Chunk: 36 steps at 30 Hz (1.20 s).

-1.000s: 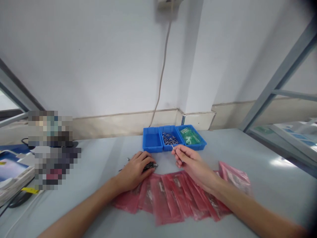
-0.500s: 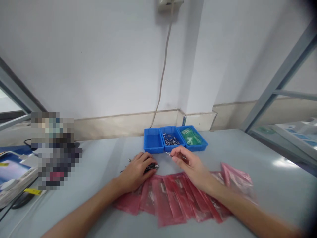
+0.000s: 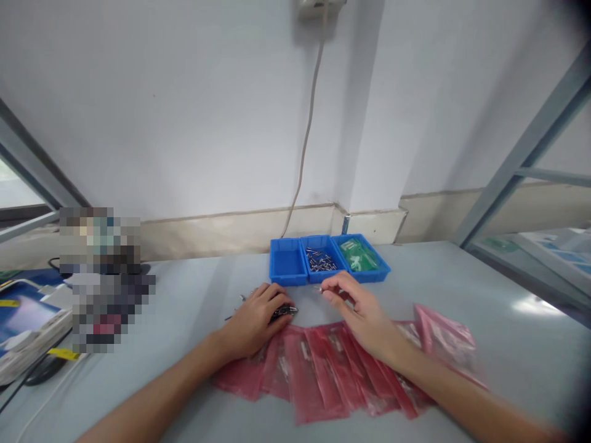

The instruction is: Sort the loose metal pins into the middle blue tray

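Observation:
My left hand lies palm down with curled fingers over a heap of small dark and silver metal pins; a few ends poke out past its far side. Between the thumb and fingertips of my right hand is one small, thin metal pin, held above the table in front of the blue bins. Below both hands spreads a row of pink plastic bags, overlapping one another, with small silvery parts visible inside some. My right forearm crosses over the bags on the right.
Three joined blue bins stand behind my hands: an empty left bin, a middle bin with loose metal pins, and a right bin holding a green bag. A power strip and cables lie at far left. Metal frames flank the table.
The pin in my right hand has shifted slightly and shows less length beyond the fingertips. My left hand stays over the heap. The whole view has moved a little.

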Tool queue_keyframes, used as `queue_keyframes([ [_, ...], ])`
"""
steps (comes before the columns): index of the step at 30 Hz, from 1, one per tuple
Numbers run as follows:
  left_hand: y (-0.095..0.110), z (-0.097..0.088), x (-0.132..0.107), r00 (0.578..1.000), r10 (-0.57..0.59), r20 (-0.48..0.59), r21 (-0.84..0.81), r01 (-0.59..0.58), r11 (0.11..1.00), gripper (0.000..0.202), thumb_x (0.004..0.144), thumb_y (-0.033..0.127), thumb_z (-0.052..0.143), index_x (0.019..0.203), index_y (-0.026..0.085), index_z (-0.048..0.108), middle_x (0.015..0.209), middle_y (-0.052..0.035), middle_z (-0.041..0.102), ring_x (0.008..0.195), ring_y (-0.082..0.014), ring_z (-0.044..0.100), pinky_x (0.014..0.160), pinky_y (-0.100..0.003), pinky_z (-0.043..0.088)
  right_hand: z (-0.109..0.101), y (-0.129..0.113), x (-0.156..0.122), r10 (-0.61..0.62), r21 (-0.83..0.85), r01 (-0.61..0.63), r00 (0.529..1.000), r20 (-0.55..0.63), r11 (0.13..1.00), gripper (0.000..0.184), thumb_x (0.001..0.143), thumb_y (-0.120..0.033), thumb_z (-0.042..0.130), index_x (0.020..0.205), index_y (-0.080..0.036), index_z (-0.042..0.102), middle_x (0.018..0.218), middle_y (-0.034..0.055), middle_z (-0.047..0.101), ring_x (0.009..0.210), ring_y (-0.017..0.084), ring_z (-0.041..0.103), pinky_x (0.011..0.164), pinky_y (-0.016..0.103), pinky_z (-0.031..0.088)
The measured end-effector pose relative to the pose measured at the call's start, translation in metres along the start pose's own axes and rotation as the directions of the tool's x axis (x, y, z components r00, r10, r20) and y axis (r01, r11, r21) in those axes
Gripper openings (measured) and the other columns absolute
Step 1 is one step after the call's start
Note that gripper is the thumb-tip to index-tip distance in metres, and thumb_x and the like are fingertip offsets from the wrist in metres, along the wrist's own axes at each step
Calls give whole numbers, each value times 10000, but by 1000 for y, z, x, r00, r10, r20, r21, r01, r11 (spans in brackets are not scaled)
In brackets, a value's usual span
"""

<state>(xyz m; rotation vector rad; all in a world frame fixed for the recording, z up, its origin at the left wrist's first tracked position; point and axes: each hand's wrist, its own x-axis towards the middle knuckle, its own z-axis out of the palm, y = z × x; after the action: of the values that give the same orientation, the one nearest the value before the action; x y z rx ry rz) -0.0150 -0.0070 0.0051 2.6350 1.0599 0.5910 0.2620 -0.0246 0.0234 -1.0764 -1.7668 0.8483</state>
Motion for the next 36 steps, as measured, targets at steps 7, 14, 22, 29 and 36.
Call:
queue_keyframes([
  [7,1,0,0,1000,-8,5,-2,8,1000,176,1114,293,604,1269,244,670,1296,-78,637,1173,-274,578,1058,-473,514,-2,-6,1,19,6,-19,1000,-9,1000,181,1103,-424,571,1049,-290,680,1070,29,677,996,246,627,890,381,464],
  [14,0,0,0,1000,-1,-2,-10,1,1000,179,1117,295,599,1275,249,670,1309,-76,637,1184,-271,576,1055,-460,512,-1,-5,1,1,24,0,1000,-26,1000,154,1087,-385,587,1034,-271,676,1025,19,682,975,235,626,903,364,471],
  [22,-1,0,0,1000,11,-2,-2,-11,1000,182,1129,327,573,1260,245,670,1297,-86,636,1166,-277,579,1048,-482,523,0,-2,1,-12,0,12,999,-41,1000,130,1080,-364,598,1029,-274,676,1012,17,673,960,229,629,898,368,486],
  [29,-2,1,-1,1000,8,-3,-3,-8,1000,179,1125,325,584,1262,249,671,1296,-82,640,1163,-276,581,1041,-477,525,-1,-3,2,-53,-37,51,996,-70,998,121,1068,-349,609,1028,-268,690,992,21,689,934,228,651,871,372,516],
  [36,-1,0,0,1000,9,-4,-7,-9,1000,181,1124,319,582,1264,251,675,1294,-81,642,1171,-273,587,1050,-476,528,1,-1,1,-77,-96,69,994,-78,993,75,1057,-313,641,1028,-276,701,980,16,679,924,232,643,883,392,504],
])
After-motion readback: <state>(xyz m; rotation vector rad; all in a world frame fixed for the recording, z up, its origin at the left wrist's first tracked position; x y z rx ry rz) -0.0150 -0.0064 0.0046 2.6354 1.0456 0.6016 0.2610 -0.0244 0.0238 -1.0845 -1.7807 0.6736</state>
